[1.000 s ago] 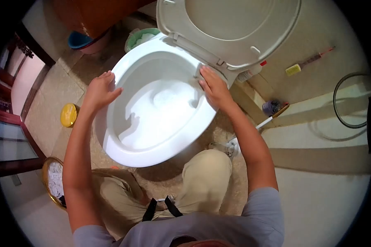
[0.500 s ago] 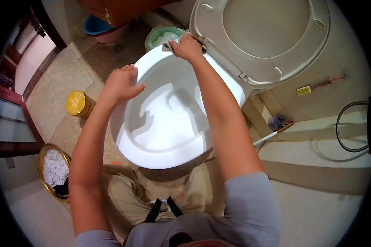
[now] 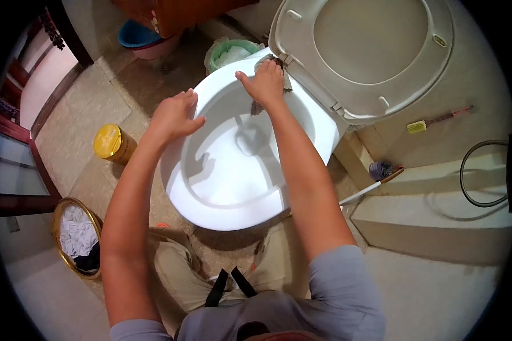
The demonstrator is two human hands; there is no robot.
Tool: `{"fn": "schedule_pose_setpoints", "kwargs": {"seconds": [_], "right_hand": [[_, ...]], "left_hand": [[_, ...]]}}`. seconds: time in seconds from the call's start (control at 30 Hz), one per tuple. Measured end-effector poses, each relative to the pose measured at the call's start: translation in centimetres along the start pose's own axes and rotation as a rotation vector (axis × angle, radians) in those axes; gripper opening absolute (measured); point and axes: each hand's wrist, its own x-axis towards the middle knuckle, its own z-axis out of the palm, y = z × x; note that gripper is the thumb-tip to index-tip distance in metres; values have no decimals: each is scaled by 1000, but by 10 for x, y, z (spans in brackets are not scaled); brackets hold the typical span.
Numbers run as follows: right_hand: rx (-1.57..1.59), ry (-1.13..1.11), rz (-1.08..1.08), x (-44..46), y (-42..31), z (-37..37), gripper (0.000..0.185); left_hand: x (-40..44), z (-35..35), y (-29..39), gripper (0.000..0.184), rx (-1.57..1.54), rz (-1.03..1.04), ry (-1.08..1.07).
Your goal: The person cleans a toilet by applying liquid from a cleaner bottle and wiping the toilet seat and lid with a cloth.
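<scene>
A white toilet bowl stands in front of me with its seat and lid raised against the wall. My right hand presses a grey cloth on the back of the rim, near the hinges. Part of the cloth hangs over the inner edge into the bowl, and part sticks out past the fingers. On the left side of the rim rests my left hand, thumb spread away from the fingers, holding nothing.
Left of the bowl stand a yellow-lidded canister and a gold-rimmed basket of white cloth. Behind are a green-lined bin and a blue basin. A brush hangs on the right wall, near a hose.
My right hand has shifted with the cloth from the back left corner of the rim toward the bowl's inner edge. My left hand stays on the rim, and the view has moved slightly.
</scene>
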Motion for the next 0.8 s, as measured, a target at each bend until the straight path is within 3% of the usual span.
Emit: {"fn": "schedule_pose_setpoints", "kwargs": {"seconds": [0.13, 0.17, 0.27, 0.37, 0.47, 0.57, 0.6, 0.67, 0.8], "right_hand": [[110, -123, -137, 33, 10, 4, 90], [110, -72, -250, 36, 8, 11, 59], [434, -88, -339, 32, -23, 38, 29], [682, -167, -307, 21, -40, 30, 19], [652, -35, -315, 33, -20, 1, 16], [145, 511, -563, 39, 9, -43, 7], [57, 529, -659, 38, 19, -62, 3], [-223, 551, -762, 22, 36, -91, 15], [-533, 193, -678, -21, 109, -83, 39]], "left_hand": [[1, -3, 0, 64, -14, -16, -13], [1, -2, 1, 65, -6, -27, -26], [6, -5, 6, 67, 15, -57, -51], [4, -11, 12, 68, 15, -88, -85], [2, -7, 6, 68, 17, -81, -62], [3, -6, 7, 68, 18, -69, -45], [3, -4, 6, 68, 21, -60, -41], [2, -4, 4, 68, 30, -53, -42], [4, -5, 7, 68, 18, -75, -60]]}}
